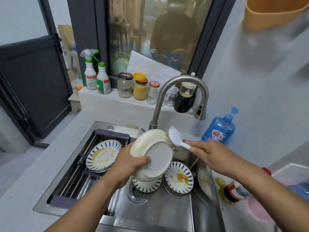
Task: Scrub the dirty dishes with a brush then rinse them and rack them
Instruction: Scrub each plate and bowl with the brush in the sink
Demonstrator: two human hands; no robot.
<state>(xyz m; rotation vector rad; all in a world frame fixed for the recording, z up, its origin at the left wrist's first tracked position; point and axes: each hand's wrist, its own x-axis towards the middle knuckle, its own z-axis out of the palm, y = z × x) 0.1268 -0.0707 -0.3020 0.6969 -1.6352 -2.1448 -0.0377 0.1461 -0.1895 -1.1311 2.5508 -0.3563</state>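
My left grip [128, 163] is curled round a cream ribbed ceramic bowl [151, 154], thumb pressed on its flat pale base and the other fingers hidden behind it. I hold the bowl tilted over the stainless steel sink [150, 215] with its underside turned toward me. A brownish smear shows on its upper rim.

My right grip [209, 154] pinches the thin handle of a white plastic dish brush [174, 137]. The brush's bristles touch the upper right edge of the bowl, just below the curved brushed-steel tap [182, 84].

Directly under the bowl, by the round drain [138, 191], sits a white plate with blue leaf marks [145, 185]. Just to its right a stack of the same blue-marked plates [179, 179] stands in the basin, the top one streaked with orange-brown sauce. On the left, a purple-framed metal-rod draining rack [115, 133] spans the sink and carries more blue-marked plates [103, 154], also smeared with sauce.

On the table to the right, a blue pump bottle of dish soap [219, 129] stands near the wall. Nearer me a dark red jar [234, 191] lies on its side beside a brown spill [220, 183]. A row of glass jars [140, 87] and two green-capped spray bottles [95, 77] stand on the white ledge behind the tap.
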